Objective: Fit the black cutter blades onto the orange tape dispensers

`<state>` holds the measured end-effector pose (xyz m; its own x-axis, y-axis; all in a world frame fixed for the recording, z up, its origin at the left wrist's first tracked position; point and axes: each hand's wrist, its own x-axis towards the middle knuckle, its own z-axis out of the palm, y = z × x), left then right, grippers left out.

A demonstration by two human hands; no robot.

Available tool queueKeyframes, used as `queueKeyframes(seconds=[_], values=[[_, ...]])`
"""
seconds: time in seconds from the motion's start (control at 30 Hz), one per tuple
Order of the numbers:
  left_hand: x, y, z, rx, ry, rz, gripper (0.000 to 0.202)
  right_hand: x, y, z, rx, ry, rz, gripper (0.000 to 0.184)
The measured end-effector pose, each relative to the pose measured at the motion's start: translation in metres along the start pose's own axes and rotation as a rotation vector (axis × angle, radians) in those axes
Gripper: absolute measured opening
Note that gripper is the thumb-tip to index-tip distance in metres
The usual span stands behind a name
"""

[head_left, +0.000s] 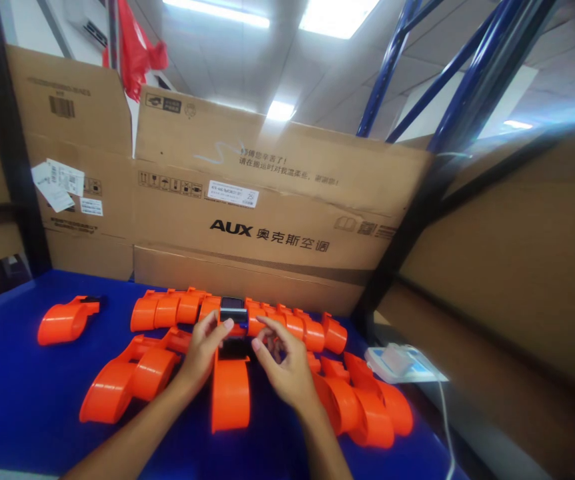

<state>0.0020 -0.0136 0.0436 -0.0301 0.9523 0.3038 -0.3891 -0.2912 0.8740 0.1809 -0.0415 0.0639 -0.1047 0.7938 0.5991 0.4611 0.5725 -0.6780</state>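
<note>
An orange plastic loop-shaped part stands in the middle of the blue surface, a dark piece at its top. My left hand is closed at the upper left side of this part. Its thumb lies against the lower left of a small black rectangular piece with a silvery ribbed edge. How the two pieces join is hidden by the fingers. On the other side, my right hand has thumb and index finger apart, its other fingers loosely curled. Nothing shows in its grasp.
Several similar orange parts stand in a back row, with more at left and right. One orange part lies far left on the blue surface. Cardboard walls the back. A white corded device sits right.
</note>
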Motion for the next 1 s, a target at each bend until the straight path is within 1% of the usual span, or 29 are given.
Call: queueKeyframes(seconds=[0.07, 0.1, 0.23, 0.3, 0.37, 0.47, 0.6, 0.77, 1.0], values=[[-0.002, 0.000, 0.001, -0.002, -0.066, -0.015, 0.032, 0.000, -0.001, 0.001, -0.056, 0.010, -0.062, 0.046], [-0.004, 0.000, 0.001, 0.001, -0.104, -0.024, 0.032, 0.000, -0.001, 0.002, -0.087, 0.024, -0.092, 0.046], [-0.011, 0.000, 0.004, 0.016, -0.249, -0.053, 0.034, -0.004, 0.000, 0.005, -0.177, 0.154, -0.211, 0.040], [-0.013, 0.001, 0.006, -0.013, -0.288, -0.084, 0.038, -0.006, 0.000, 0.005, -0.217, 0.208, -0.279, 0.041], [-0.015, 0.001, 0.009, -0.045, -0.305, -0.109, 0.039, -0.006, 0.001, 0.004, -0.267, 0.231, -0.339, 0.044], [-0.016, 0.001, 0.013, -0.058, -0.283, -0.111, 0.036, -0.004, 0.002, 0.003, -0.321, 0.197, -0.420, 0.047], [-0.015, 0.003, 0.015, 0.014, -0.195, -0.103, 0.032, -0.002, 0.006, 0.005, -0.349, 0.110, -0.487, 0.051], [-0.015, 0.005, 0.013, 0.091, -0.145, -0.116, 0.033, -0.005, 0.009, 0.008, -0.372, 0.074, -0.468, 0.049], [-0.014, 0.008, 0.014, 0.077, -0.152, -0.091, 0.032, -0.004, 0.007, 0.008, -0.372, 0.029, -0.448, 0.039]])
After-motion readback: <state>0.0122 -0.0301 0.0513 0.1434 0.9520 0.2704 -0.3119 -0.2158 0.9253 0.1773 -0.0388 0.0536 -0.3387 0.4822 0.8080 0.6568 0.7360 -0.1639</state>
